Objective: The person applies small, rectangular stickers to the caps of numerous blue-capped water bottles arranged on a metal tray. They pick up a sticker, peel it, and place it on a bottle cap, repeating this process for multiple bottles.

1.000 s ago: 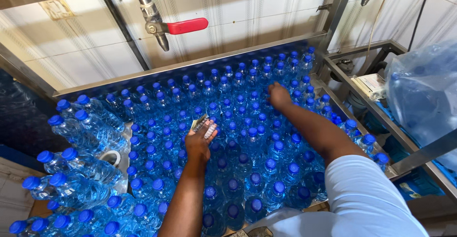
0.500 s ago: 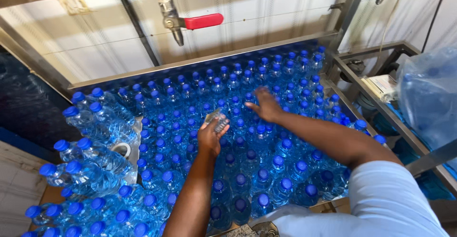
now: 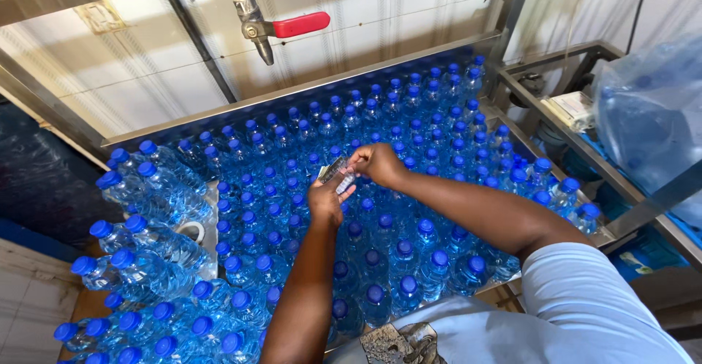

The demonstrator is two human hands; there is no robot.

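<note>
A metal tray (image 3: 307, 86) is packed with several upright clear water bottles with blue caps (image 3: 409, 247). Over its middle, my left hand (image 3: 327, 201) holds a small stack of thin clear-and-grey sleeves (image 3: 335, 171). My right hand (image 3: 378, 163) reaches across and pinches at the top of that stack with its fingertips. Both forearms stretch out over the bottles from the near edge.
More blue-capped bottles lie on their sides in a heap at the left (image 3: 146, 210). A pipe with a red-handled valve (image 3: 289, 26) hangs above the tray's far side. A big clear plastic bag (image 3: 651, 115) and a metal frame (image 3: 585, 152) stand at the right.
My right hand has drawn back from the far bottles to the stack in my left hand. The view has shifted slightly.
</note>
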